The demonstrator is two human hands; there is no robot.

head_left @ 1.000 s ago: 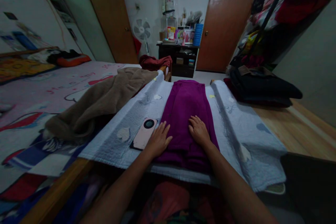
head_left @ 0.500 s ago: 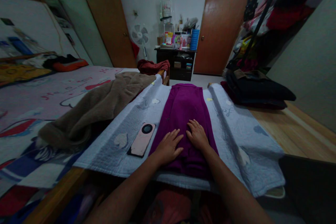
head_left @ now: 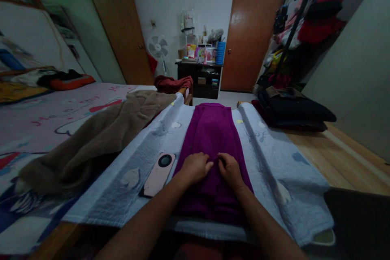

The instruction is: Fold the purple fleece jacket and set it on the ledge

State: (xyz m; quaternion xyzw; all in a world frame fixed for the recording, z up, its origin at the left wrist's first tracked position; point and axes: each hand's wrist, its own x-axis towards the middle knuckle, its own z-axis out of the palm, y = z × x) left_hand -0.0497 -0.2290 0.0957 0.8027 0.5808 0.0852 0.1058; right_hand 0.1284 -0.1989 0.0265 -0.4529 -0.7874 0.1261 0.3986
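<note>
Cloth (head_left: 210, 128), deep purple, lies beneath the left hand (head_left: 196, 166) and right hand (head_left: 230, 169), both half-curled; whether they pinch it, I can't tell. A phone (head_left: 157, 175) rests nearby.

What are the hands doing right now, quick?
Left hand: fingers curled on the purple garment; cannot tell whether it grips the cloth.
Right hand: fingers curled on the same garment; grip cannot be told either.

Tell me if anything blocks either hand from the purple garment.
Nothing visible does: the left hand and right hand are both on the purple garment. The phone lies beside it, on the blue cloth.
</note>
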